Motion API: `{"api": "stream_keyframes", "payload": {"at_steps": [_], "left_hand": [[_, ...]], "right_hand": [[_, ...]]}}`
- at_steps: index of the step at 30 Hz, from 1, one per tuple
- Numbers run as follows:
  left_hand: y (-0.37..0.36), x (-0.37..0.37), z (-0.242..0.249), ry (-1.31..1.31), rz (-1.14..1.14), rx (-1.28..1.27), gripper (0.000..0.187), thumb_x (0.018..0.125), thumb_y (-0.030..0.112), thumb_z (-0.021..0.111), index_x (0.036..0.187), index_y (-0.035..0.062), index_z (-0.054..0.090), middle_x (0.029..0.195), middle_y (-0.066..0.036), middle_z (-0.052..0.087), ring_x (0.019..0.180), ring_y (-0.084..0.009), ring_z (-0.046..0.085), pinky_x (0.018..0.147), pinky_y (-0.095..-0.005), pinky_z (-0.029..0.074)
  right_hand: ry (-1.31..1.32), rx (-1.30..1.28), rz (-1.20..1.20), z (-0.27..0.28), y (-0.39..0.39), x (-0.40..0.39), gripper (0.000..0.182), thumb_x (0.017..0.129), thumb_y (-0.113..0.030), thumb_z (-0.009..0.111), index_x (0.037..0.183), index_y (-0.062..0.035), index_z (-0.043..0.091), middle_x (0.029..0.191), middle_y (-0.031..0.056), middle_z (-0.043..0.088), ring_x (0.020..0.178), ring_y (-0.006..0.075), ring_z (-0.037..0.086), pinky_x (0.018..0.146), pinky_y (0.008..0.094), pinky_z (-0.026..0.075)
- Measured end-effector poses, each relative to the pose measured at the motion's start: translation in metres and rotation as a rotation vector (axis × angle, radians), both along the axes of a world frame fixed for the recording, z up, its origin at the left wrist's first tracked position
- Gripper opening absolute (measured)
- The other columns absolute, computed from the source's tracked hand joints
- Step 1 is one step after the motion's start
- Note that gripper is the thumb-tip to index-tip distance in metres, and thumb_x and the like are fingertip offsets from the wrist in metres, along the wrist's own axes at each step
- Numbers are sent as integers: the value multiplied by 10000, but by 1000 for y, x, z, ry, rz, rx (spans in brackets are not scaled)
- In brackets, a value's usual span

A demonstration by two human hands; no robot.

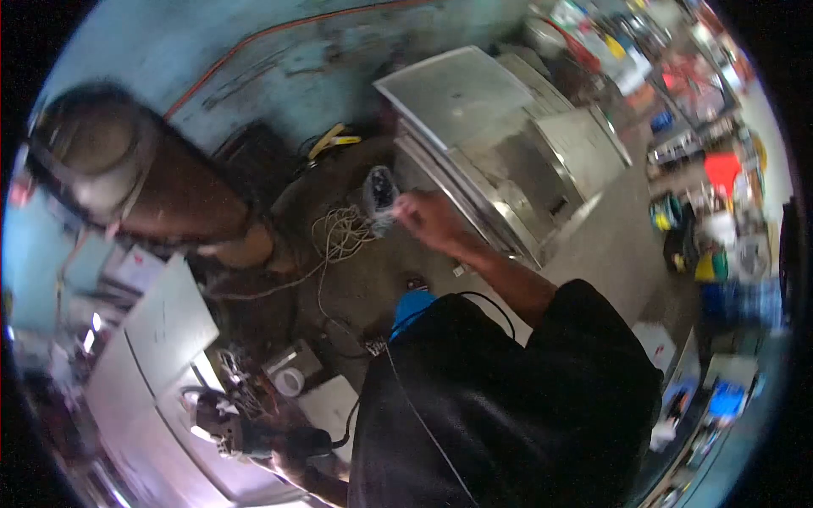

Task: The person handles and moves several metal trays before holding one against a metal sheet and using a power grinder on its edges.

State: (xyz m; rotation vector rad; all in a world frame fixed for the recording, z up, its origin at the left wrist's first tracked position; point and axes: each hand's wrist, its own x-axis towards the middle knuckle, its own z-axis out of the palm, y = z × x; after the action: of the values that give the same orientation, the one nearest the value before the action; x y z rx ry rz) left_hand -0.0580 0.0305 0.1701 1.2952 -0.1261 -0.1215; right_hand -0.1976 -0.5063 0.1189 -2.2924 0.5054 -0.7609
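At the lower left, my left hand [292, 457] is closed around the body of an angle grinder [262, 436]. A black cord runs from the back of the tool toward my body. My right hand [430, 220] reaches forward with its fingers pinched at the edge of a clear plastic bag [381, 193] with small dark pieces inside. Blur hides the exact grip. Just left of the bag, a tangle of pale cord [345, 237] lies on the floor.
A metal cabinet [474, 110] stands close beyond my right hand. Pale panels [152, 339] are at the left, near the grinder. A large brown shape [178, 186], too blurred to identify, is at the upper left. Cluttered goods [720, 169] line the right side.
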Motion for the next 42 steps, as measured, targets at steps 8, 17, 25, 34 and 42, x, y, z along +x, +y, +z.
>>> {"api": "stream_keyframes", "payload": {"at_steps": [8,17,25,34,42], "left_hand": [[-114,126,-17,-301,-414,735,835,674,251,832,1344,-14,411,1201,-147,525,1070,-264,529,935,-418,467],[-240,105,-39,-279,-881,1056,858,592,165,852,1324,-3,438,1181,-130,561,1040,-277,535,934,-382,436],[-251,109,-102,-397,-884,1131,835,624,35,803,1351,-40,399,1176,-159,573,1015,-270,551,931,-378,456],[-269,177,-199,-386,-938,1166,897,651,158,830,1385,-62,365,1284,-220,540,1139,-373,546,1007,-425,420],[-342,211,-179,-381,-1152,1099,917,655,303,849,1351,-85,394,1274,-260,541,1147,-421,539,1005,-462,410]], "right_hand": [[101,-132,-1295,-55,-57,-215,227,910,-238,663,1016,-37,665,978,159,651,860,326,631,768,413,499],[231,68,-1055,-69,-133,-273,321,919,-304,657,1054,-13,662,1048,159,663,889,314,649,797,431,511],[514,433,-688,-76,-193,-295,385,899,-349,658,881,34,703,803,149,687,742,205,627,743,371,503],[299,867,-868,-59,-179,-288,263,859,-260,711,967,-21,729,844,39,679,746,141,595,687,281,476],[322,725,-980,-74,-168,-291,208,869,-150,681,1016,-8,718,914,124,707,826,177,643,716,304,501]]}}
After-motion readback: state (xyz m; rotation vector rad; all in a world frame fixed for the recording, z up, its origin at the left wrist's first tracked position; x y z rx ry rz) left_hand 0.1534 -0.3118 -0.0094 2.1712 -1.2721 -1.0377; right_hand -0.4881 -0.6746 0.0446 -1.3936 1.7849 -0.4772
